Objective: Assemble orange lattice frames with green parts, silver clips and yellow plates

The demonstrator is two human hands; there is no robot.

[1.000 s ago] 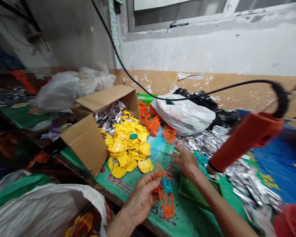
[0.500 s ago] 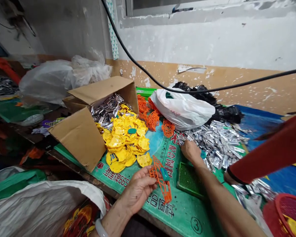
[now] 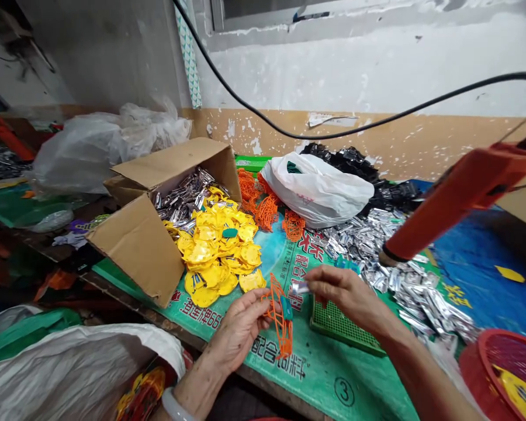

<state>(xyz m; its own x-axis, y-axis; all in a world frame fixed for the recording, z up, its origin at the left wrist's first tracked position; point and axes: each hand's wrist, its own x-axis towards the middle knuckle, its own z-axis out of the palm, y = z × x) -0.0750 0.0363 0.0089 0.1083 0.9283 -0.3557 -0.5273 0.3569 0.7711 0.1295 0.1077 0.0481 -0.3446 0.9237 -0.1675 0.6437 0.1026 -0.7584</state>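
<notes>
My left hand point(image 3: 241, 327) pinches an orange lattice-like plastic piece point(image 3: 281, 327), held upright over the green table cover, with a dark green part point(image 3: 286, 308) on its side. Facing it, my right hand point(image 3: 342, 292) has a small shiny silver piece point(image 3: 298, 287) between thumb and fingertips, a short gap from the orange piece. Under the right hand lies a green perforated tray point(image 3: 346, 328). A heap of similar silver pieces point(image 3: 433, 298) spreads behind it. Yellow plastic pieces point(image 3: 221, 248) are piled to the left, spilling from a cardboard box point(image 3: 144, 245).
A red cylindrical tool point(image 3: 456, 199) hangs at the right, near a black cable point(image 3: 263, 126). Orange lattice pieces point(image 3: 267, 211) and a white plastic bag point(image 3: 319, 190) lie at the back. A red basket point(image 3: 477, 368) stands lower right, a large white sack point(image 3: 70, 374) lower left.
My right hand has come from the silver heap towards the left hand, bringing a silver piece. The red tool appears higher and further left. My left hand still holds the orange piece, slightly turned.
</notes>
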